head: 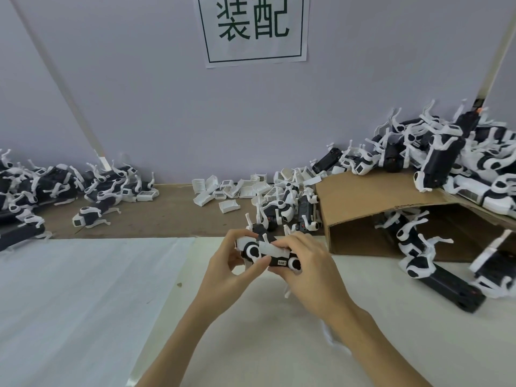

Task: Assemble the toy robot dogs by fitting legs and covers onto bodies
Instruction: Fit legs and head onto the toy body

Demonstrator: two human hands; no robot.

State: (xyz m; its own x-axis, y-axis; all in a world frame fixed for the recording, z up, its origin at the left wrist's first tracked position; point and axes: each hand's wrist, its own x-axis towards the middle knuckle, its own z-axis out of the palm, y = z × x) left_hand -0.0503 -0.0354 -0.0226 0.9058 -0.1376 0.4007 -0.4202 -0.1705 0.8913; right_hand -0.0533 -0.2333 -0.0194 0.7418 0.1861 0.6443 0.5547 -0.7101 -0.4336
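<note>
Toy robot dog point(268, 251) sits at centre of the head view, held above the white sheet point(83, 289) between both hands. Left hand point(229, 261) pinches its front end from 8 o'clock; right hand point(304, 263) curls over the rear and white cover point(275, 250). It looks light, rigid plastic with thin legs likely to snap; grip the black body. Loose covers point(229, 191) lie at 12 o'clock.

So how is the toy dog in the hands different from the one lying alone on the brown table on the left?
The held toy dog is up off the table, gripped by the left hand and right hand; the lone toy dog lies untouched on the brown table. The held one is partly hidden by fingers; the lone one shows fully. Both are black and white.
</note>
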